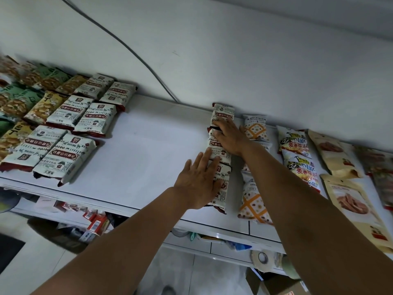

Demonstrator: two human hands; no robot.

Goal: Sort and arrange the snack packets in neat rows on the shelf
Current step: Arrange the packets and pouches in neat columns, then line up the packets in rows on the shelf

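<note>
A column of white snack packets with red labels [223, 116] runs from the wall to the front edge of the white shelf [148, 145]. My left hand [200, 182] lies flat, fingers spread, on the nearest packet of that column. My right hand [230, 137] rests palm down on the middle packet, fingers apart. Neither hand grips anything. More packets of the same white and red kind [63, 154] lie in loose, slanted rows at the shelf's left, beside green and yellow packets [19, 99].
Right of the column lie orange-patterned packets [255, 128], panda-print packets [297, 150] and beige pouches [348, 201]. A grey cable [127, 47] runs down the wall. Boxes and clutter [93, 222] fill the lower shelf; a tape roll [262, 257] sits under the front edge.
</note>
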